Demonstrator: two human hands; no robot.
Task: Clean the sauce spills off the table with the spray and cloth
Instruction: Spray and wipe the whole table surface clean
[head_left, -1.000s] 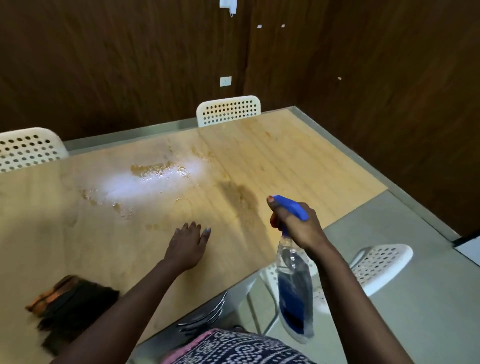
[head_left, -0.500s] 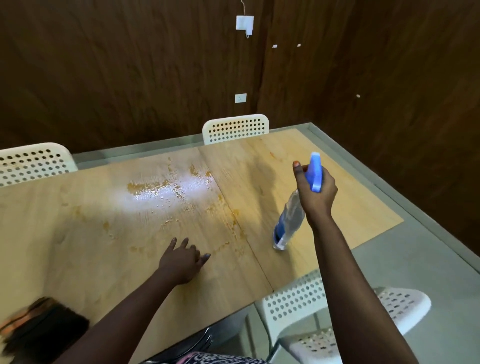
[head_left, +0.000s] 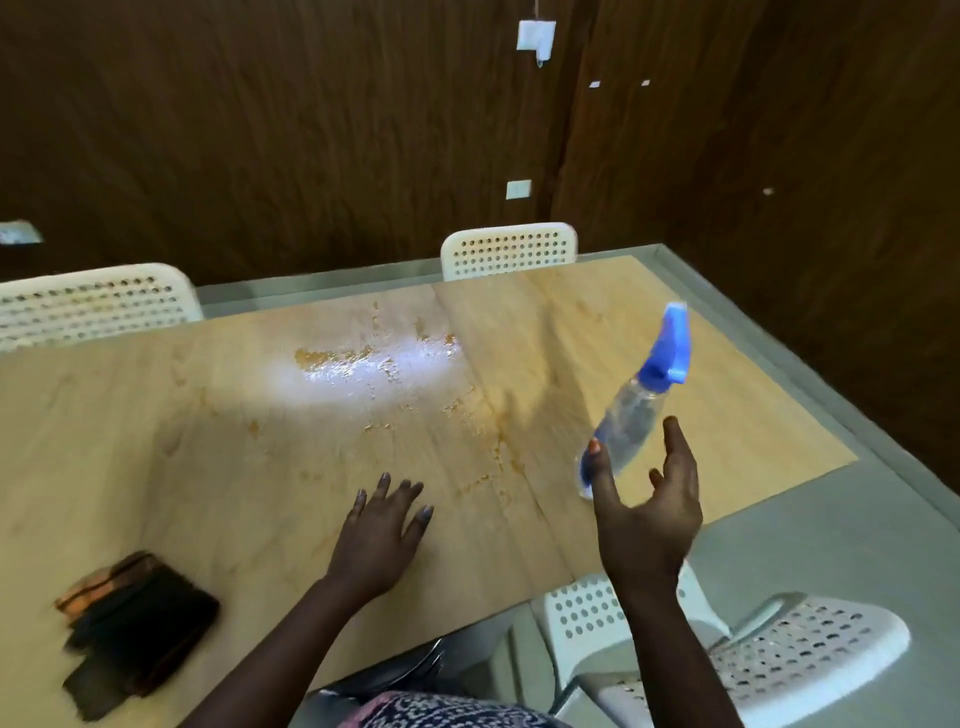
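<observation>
Head view: the left hand (head_left: 382, 535) lay flat, fingers spread, on the wooden bench (head_left: 156, 441), near orange sauce spills (head_left: 363, 364). The right hand (head_left: 649, 509) was wide open just beside a tilted, blue-topped spray bottle (head_left: 641, 410), gripping nothing. A dark folded cloth (head_left: 135, 629) sat at the bench's near left.

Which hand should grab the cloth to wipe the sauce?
Probably the left hand: it lies flat on the table, nearer the dark cloth. The right hand is beside the spray bottle.
</observation>
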